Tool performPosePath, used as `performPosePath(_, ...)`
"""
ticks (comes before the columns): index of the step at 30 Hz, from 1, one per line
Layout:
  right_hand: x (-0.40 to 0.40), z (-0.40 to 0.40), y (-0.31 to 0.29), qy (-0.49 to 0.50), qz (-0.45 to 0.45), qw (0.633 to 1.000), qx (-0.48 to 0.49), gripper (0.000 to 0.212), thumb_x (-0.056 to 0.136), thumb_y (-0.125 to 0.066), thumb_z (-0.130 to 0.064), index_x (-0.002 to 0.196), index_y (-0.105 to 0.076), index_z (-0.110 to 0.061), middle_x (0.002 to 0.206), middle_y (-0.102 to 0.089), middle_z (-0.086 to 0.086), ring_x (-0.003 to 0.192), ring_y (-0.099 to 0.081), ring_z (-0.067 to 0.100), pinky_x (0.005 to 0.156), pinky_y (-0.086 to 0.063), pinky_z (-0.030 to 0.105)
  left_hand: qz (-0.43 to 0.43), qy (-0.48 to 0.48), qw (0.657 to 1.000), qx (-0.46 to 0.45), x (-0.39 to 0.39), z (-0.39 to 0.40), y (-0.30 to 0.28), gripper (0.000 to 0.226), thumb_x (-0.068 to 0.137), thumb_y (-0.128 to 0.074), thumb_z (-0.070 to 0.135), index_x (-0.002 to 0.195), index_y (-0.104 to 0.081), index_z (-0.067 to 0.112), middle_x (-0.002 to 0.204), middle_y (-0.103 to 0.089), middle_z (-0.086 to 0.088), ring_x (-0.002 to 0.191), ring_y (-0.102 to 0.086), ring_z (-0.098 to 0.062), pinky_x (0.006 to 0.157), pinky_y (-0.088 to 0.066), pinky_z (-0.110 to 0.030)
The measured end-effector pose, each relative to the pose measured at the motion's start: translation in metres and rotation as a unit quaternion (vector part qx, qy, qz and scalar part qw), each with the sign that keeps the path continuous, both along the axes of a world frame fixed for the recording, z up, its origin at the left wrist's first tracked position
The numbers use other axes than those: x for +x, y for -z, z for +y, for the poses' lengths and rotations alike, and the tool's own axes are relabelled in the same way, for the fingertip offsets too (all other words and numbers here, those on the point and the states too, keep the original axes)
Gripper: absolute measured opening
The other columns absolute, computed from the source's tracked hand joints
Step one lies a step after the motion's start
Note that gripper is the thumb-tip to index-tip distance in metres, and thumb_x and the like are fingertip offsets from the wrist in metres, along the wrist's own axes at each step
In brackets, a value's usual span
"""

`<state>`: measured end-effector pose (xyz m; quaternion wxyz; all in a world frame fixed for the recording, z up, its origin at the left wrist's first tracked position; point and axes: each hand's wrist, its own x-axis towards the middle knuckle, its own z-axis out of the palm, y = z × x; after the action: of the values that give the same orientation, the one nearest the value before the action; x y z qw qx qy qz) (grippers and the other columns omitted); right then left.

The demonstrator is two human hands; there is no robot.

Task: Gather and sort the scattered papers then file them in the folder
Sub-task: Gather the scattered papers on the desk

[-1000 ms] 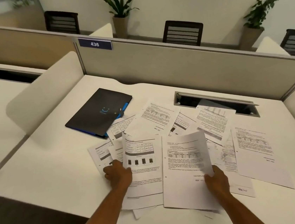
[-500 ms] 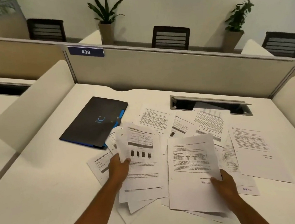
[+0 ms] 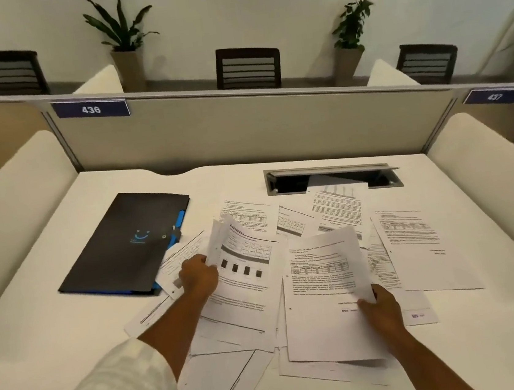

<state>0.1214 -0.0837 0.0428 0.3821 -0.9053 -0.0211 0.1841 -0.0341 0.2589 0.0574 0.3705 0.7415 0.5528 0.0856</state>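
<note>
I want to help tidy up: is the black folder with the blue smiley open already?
No, the flat black folder with the blue smiley lies closed on the white desk.

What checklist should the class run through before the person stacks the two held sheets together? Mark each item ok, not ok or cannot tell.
1. Left hand has a grip on the chart sheet: ok.
2. Right hand has a grip on the table sheet: ok.
3. Folder lies within reach: ok.
4. Folder open to take papers: not ok, it lies closed.
5. All loose papers gathered: not ok, several sheets, like the far right sheet, lie scattered.
6. Held sheets belong in the same group: cannot tell.
</note>
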Motion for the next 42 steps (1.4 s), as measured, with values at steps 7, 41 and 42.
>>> performPosePath(7, 0.005, 0.007, 0.014, 0.008, -0.001, 1.0, -0.006, 0.041, 0.095, -0.061, -0.012, 0.136, -0.058, -0.008, 0.13, -0.065, 0.013, 0.117, -0.06, 0.035, 0.103, -0.049, 0.048, 0.105, 0.078, 0.99, 0.05, 0.022, 0.025, 0.013, 0.047, 0.078, -0.079, 0.037, 0.117, -0.063, 0.016, 0.114, -0.064, -0.008, 0.107, -0.056, -0.026, 0.097, -0.051, -0.045)
performPosePath(41, 0.004, 0.006, 0.006, 0.088, 0.013, 0.988, 0.122, 0.035, 0.094, -0.062, -0.007, 0.129, -0.063, -0.01, 0.122, -0.069, 0.011, 0.111, -0.063, 0.035, 0.101, -0.051, 0.055, -0.171, 0.006, 0.981, -0.093, -0.039, 0.027, -0.001, 0.049, 0.096, -0.057, 0.032, 0.141, -0.044, 0.017, 0.137, -0.056, -0.007, 0.122, -0.055, -0.031, 0.104, -0.045, -0.053)
performPosePath(42, 0.003, 0.005, 0.006, 0.091, 0.014, 0.988, 0.124, 0.036, 0.093, -0.062, -0.007, 0.129, -0.063, -0.011, 0.123, -0.069, 0.01, 0.111, -0.063, 0.035, 0.101, -0.051, 0.055, -0.186, -0.004, 0.977, -0.109, -0.043, 0.025, -0.004, 0.048, 0.096, -0.059, 0.031, 0.139, -0.045, 0.018, 0.135, -0.057, -0.007, 0.118, -0.057, -0.029, 0.102, -0.046, -0.051)
